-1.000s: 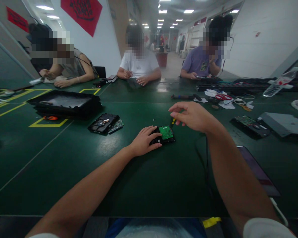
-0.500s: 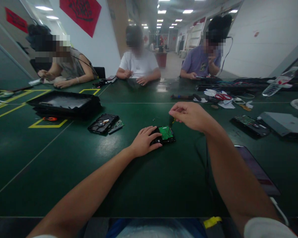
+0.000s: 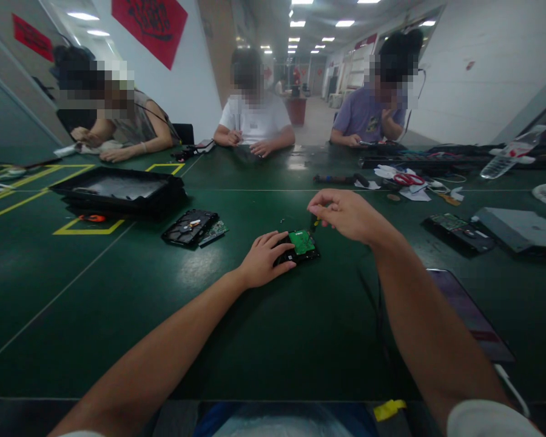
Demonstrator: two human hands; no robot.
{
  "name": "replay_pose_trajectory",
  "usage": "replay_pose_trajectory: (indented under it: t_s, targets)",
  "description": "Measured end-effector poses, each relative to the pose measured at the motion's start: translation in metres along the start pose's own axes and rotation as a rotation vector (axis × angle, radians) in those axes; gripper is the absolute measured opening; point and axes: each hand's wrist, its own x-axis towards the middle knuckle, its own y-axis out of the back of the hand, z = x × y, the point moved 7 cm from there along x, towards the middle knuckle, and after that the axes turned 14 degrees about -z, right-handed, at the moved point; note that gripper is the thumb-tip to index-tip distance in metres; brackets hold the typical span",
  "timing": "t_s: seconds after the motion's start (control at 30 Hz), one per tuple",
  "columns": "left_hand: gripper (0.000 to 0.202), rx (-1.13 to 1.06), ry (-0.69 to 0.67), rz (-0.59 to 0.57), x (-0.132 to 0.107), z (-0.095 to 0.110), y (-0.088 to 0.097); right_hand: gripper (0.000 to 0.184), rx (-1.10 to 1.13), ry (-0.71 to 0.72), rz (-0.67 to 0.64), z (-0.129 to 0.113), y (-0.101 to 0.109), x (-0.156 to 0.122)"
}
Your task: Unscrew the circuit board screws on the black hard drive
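On the green table lies a hard drive [image 3: 304, 242] with its green circuit board facing up. My left hand [image 3: 264, 260] spans its left end, thumb along the near edge and fingers over the far side, holding it down. A small screwdriver [image 3: 316, 223] with some yellow on its handle is pinched in my right hand [image 3: 342, 212]. It points down at the right part of the drive. Its thin tip is too small to make out clearly. A few tiny parts, perhaps screws, lie just beyond the drive.
An opened drive [image 3: 192, 227] with a loose circuit board [image 3: 213, 233] lies left, before black trays [image 3: 118, 191]. On the right are another drive [image 3: 459, 232], a grey box [image 3: 521, 227], a phone [image 3: 468, 312], red scissors [image 3: 408, 179] and a bottle [image 3: 512, 155]. Three people sit opposite.
My right hand and the screwdriver have shifted very slightly left and down. My left hand stays on the hard drive, which lies in nearly the same place.
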Motion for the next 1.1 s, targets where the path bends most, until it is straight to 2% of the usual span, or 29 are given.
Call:
replay_pose_trajectory:
  t_s: [0.2, 0.37, 0.6, 0.7, 0.8, 0.87, 0.97, 1.1]
  targets:
    - [0.052, -0.039, -0.039, -0.034, 0.001, 0.0, -0.0002, 0.028, -0.03, -0.074, 0.074, -0.0013, 0.0056, -0.0043]
    - [0.053, -0.032, -0.037, -0.047, 0.0012, -0.0007, -0.0014, 0.01, 0.053, -0.101, -0.005, -0.0032, -0.0002, -0.0035]
    - [0.057, -0.021, -0.048, -0.045, -0.0003, 0.0022, 0.0006, 0.018, 0.001, 0.016, -0.013, -0.0005, -0.0011, 0.0023]
    - [0.053, -0.005, -0.051, -0.05, -0.0004, 0.0031, 0.0006, 0.016, -0.018, -0.025, 0.037, 0.0019, 0.003, 0.0005]
    - [0.053, 0.002, -0.05, -0.048, 0.0001, 0.0026, 0.0002, 0.025, -0.042, -0.082, 0.072, 0.003, 0.0062, -0.0024]
    - [0.053, 0.006, -0.047, -0.044, 0.0005, 0.0021, -0.0001, 0.025, -0.035, -0.077, 0.06, 0.002, 0.0056, -0.0031]
    - [0.053, 0.002, -0.045, -0.04, 0.0006, 0.0018, -0.0002, 0.011, 0.028, -0.051, 0.016, 0.0007, 0.0026, -0.0027]
    - [0.053, -0.005, -0.039, -0.044, 0.0001, 0.0023, 0.0002, 0.017, 0.022, -0.051, -0.011, -0.0011, 0.0011, -0.0012]
